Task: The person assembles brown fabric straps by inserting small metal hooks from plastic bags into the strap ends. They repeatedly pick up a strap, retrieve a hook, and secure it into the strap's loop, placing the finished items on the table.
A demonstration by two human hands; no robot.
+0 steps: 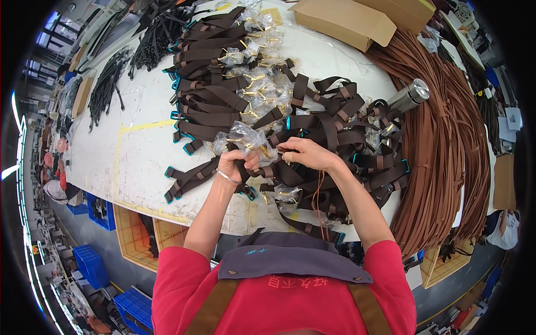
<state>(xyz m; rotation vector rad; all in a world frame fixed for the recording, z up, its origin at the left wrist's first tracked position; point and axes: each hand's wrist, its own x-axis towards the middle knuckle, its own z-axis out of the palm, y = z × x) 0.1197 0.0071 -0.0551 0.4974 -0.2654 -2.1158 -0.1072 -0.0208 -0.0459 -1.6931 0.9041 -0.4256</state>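
Note:
My left hand is closed round a bundle of dark brown straps, just under their clear plastic wrap with gold metal hardware inside. Close beside it on the right, my right hand has its fingers pinched together near the bundle's edge; what sits between the fingertips is too small to make out. Thin reddish-brown cords hang below that hand. Around and under both hands lies a loose pile of dark brown straps, some with turquoise-covered ends. Left of the left hand rests a short strap bundle.
Stacked strap bundles run up the white table. To the right stand a metal flask and long brown strips. Cardboard boxes are at the back; black straps lie far left. Blue crates are on the floor.

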